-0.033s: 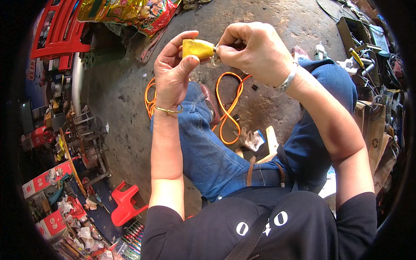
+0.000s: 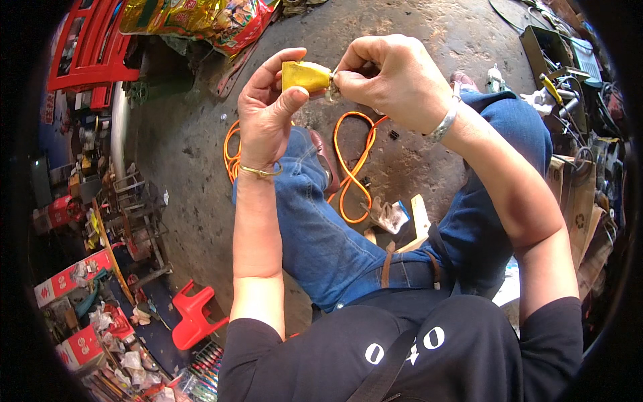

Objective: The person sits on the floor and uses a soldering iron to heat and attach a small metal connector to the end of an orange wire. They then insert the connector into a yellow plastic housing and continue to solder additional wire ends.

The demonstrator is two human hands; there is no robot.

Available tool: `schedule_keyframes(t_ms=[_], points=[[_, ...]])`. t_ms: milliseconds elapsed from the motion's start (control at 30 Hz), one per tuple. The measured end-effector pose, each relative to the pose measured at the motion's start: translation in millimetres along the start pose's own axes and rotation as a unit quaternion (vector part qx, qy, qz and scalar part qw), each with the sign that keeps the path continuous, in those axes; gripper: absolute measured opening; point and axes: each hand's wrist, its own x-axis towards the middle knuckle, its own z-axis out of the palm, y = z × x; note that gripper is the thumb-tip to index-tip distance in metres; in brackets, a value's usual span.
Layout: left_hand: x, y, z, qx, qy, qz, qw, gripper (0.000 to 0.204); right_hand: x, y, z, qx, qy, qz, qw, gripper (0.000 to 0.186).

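Note:
Held up in front of me is a yellow tapered piece [image 2: 303, 76], wide at its left end and narrower at the right. My left hand [image 2: 268, 100] grips it between the thumb below and the fingers behind and above. At the narrow end, my right hand [image 2: 395, 74] pinches thumb and forefinger together against a small metallic bit [image 2: 333, 82]. Whether the fingertips hold that bit or a thin thing on it is too small to tell. Both hands are raised above my knees, close to each other.
On the dark floor lies an orange cable [image 2: 340, 157] in loops. A red stool [image 2: 194, 315] stands at lower left, near cluttered shelves. Colourful sacks [image 2: 231, 27] lie at the top, and a metal box [image 2: 546, 50] with tools stands at upper right.

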Motion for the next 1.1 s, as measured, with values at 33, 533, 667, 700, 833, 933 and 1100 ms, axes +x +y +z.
schedule_keyframes(t_ms=[33, 533, 667, 700, 833, 933, 1100], points=[[-1.0, 0.3, -0.5, 0.006, -0.002, -0.001, 1.0, 0.055, 0.0, -0.1, 0.0, 0.011, -0.007, 0.012, 1.0, 0.02], [-7.4, -4.3, -4.5, 0.027, -0.017, 0.027, 0.999, 0.052, -2.3, 7.5, 0.7, 0.129, -0.095, 0.196, 0.967, 0.019], [-8.8, -5.2, -5.3, 0.017, -0.015, 0.026, 0.999, 0.051, -2.7, 10.8, 1.1, 0.192, -0.105, 0.232, 0.948, 0.018], [-8.8, -5.5, -5.4, 0.018, -0.016, 0.029, 0.999, 0.051, -2.4, 11.3, 1.4, 0.218, -0.11, 0.245, 0.938, 0.018], [-8.0, -6.2, -5.3, 0.028, -0.02, 0.039, 0.999, 0.049, -0.4, 10.9, 1.2, 0.269, -0.133, 0.279, 0.912, 0.018], [-8.1, -5.3, -5.4, 0.0, -0.01, 0.007, 1.0, 0.048, -0.4, 6.7, 0.5, 0.173, -0.111, 0.222, 0.953, 0.018], [-6.6, -5.9, -4.1, -0.069, -0.009, -0.04, 0.997, 0.048, -0.1, -0.8, -2.2, 0.084, -0.074, 0.091, 0.989, 0.019]])
